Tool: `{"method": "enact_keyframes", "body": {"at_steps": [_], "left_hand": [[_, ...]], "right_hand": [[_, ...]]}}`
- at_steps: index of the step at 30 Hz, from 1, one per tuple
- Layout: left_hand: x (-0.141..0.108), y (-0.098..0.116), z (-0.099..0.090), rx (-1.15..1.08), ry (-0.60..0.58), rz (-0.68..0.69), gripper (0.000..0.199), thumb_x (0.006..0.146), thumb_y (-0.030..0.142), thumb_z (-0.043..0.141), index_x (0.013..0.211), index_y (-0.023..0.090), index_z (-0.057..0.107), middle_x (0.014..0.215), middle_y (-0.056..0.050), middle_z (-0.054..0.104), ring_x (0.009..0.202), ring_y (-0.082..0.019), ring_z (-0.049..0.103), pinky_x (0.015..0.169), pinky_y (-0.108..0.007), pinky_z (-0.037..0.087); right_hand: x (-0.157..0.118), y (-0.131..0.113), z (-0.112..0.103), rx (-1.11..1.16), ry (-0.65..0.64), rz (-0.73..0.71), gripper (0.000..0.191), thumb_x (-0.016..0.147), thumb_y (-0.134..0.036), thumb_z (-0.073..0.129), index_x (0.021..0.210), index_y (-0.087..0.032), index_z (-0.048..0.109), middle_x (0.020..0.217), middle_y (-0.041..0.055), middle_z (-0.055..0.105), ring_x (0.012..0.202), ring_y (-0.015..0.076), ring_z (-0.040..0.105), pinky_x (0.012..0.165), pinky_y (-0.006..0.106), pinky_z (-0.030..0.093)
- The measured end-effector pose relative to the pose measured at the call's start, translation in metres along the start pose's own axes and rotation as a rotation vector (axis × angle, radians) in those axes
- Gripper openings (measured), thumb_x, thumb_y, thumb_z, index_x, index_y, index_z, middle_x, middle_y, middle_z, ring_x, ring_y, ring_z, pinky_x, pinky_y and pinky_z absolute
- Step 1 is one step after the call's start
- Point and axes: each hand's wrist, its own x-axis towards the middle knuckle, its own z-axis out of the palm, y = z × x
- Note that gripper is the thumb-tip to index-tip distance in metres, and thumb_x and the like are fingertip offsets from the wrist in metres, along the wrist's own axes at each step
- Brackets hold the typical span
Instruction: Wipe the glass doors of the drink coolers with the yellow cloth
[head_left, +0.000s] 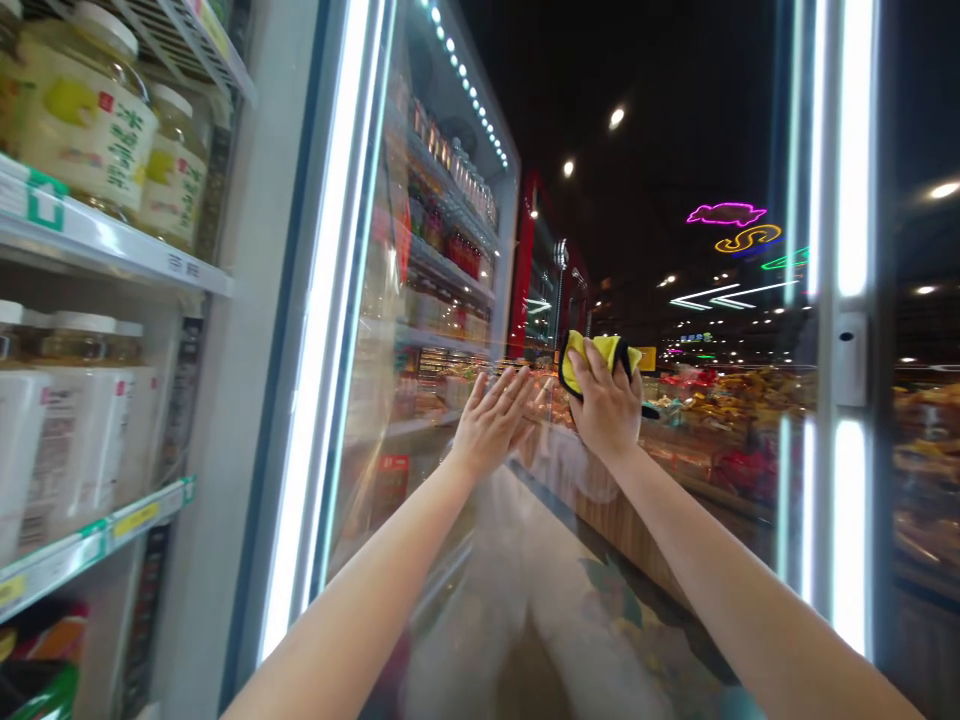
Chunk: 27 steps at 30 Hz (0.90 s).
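Flat against the glass door [555, 560], my left hand [491, 420] rests with its fingers stretched out and nothing in it. To its right, my right hand [607, 405] presses a folded yellow cloth with black edging [572, 365] onto the same pane, fingers bent over it. Part of the cloth is hidden under the palm. Faint reflections of my hands and arms show in the glass.
Bright light strips [322, 330] run down both sides of the door. On the left, fridge shelves [112, 240] hold bottled drinks [86, 110]. Beyond the glass stand another drinks cooler [450, 200] and blurred store displays [720, 430]. A lock block [850, 360] sits on the right frame.
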Motion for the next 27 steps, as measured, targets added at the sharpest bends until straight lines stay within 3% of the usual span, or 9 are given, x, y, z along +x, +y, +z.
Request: {"method": "enact_keyframes", "body": {"at_steps": [2,4,8,11,15,18,22,27], "left_hand": [[-0.001,-0.004,0.003,0.003,0.048,0.013,0.065,0.103,0.034,0.046,0.162,0.017,0.023,0.166,-0.009,0.033,0.156,-0.023,0.026,0.131,-0.050,0.007],[-0.004,-0.006,0.006,0.001,0.095,0.028,0.064,0.104,0.032,0.044,0.162,0.015,0.025,0.166,-0.010,0.033,0.157,-0.023,0.026,0.131,-0.049,0.009],[-0.008,-0.006,0.008,-0.017,0.136,0.004,0.065,0.104,0.032,0.044,0.162,0.013,0.024,0.165,-0.011,0.034,0.156,-0.024,0.027,0.130,-0.046,0.017],[-0.008,-0.008,0.007,-0.023,0.132,0.009,0.066,0.103,0.031,0.045,0.163,0.015,0.021,0.165,-0.010,0.036,0.155,-0.023,0.029,0.130,-0.046,0.017],[-0.007,-0.011,0.006,-0.016,0.157,-0.032,0.064,0.103,0.027,0.043,0.163,0.018,0.022,0.165,-0.010,0.036,0.155,-0.024,0.029,0.131,-0.051,0.012],[-0.007,-0.013,0.008,-0.012,0.192,-0.095,0.061,0.104,0.024,0.039,0.162,0.015,0.024,0.164,-0.012,0.036,0.156,-0.023,0.028,0.130,-0.049,0.015],[-0.004,-0.016,0.009,0.002,0.202,-0.084,0.060,0.105,0.023,0.037,0.162,0.016,0.025,0.164,-0.010,0.038,0.155,-0.022,0.029,0.130,-0.046,0.014],[0.007,-0.023,0.008,0.036,0.224,-0.169,0.060,0.104,0.023,0.036,0.163,0.018,0.024,0.164,-0.008,0.037,0.156,-0.021,0.025,0.131,-0.046,0.014]], "right_hand": [[-0.003,-0.017,0.006,0.000,0.008,-0.011,0.059,0.100,-0.036,0.049,0.157,-0.026,0.042,0.164,0.0068,0.041,0.140,0.0405,0.045,0.118,0.065,0.025],[-0.021,-0.025,0.005,-0.006,-0.047,-0.114,0.058,0.099,-0.036,0.050,0.156,-0.027,0.043,0.163,0.0064,0.043,0.140,0.0385,0.046,0.120,0.062,0.023],[-0.047,-0.012,-0.004,-0.023,-0.144,-0.312,0.062,0.096,-0.029,0.055,0.156,-0.032,0.042,0.160,0.0017,0.047,0.139,0.0343,0.048,0.122,0.056,0.024],[-0.021,-0.009,-0.002,-0.031,-0.099,-0.212,0.064,0.097,-0.030,0.054,0.158,-0.032,0.038,0.162,0.0027,0.043,0.140,0.0362,0.047,0.120,0.058,0.026],[0.015,-0.032,0.008,-0.034,-0.040,-0.024,0.064,0.098,-0.033,0.051,0.160,-0.027,0.035,0.165,0.0047,0.038,0.140,0.0392,0.046,0.118,0.061,0.027],[-0.004,-0.044,0.009,-0.032,-0.069,-0.108,0.063,0.098,-0.032,0.050,0.159,-0.026,0.037,0.164,0.0042,0.039,0.139,0.0387,0.047,0.119,0.060,0.027],[-0.036,-0.037,0.004,-0.016,-0.128,-0.314,0.062,0.097,-0.030,0.052,0.158,-0.030,0.040,0.162,0.0031,0.044,0.139,0.0354,0.047,0.122,0.058,0.023],[0.009,-0.053,0.014,-0.005,-0.036,-0.108,0.060,0.099,-0.032,0.048,0.158,-0.026,0.040,0.163,0.0059,0.042,0.139,0.0387,0.046,0.120,0.063,0.023]]}}
